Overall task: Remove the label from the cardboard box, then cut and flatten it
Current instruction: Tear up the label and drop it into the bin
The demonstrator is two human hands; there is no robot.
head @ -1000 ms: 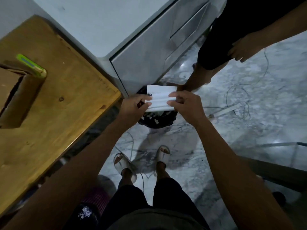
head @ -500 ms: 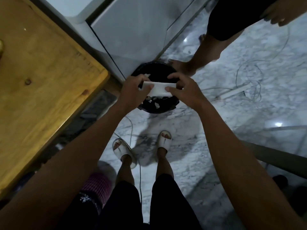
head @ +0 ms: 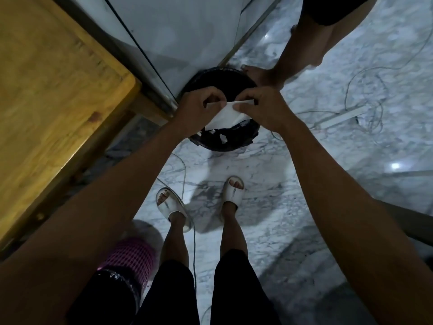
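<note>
Label (head: 226, 114) pinched between both hands above bin (head: 225, 143).

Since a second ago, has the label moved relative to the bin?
Yes. The label, pinched by both hands, now hangs lower and creased over the black bin, no longer a flat sheet.

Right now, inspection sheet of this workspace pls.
Surface: marble floor; wooden table at left, bare in view.
Job's things: white label held over the black bin; box not in view.
Clutter: paper scraps in the bin; pink basket.
Grippers: left hand and right hand both pinch the label.
Cables: loose wires, power strip.
Surroundings: white cabinet; second person's leg.
</note>
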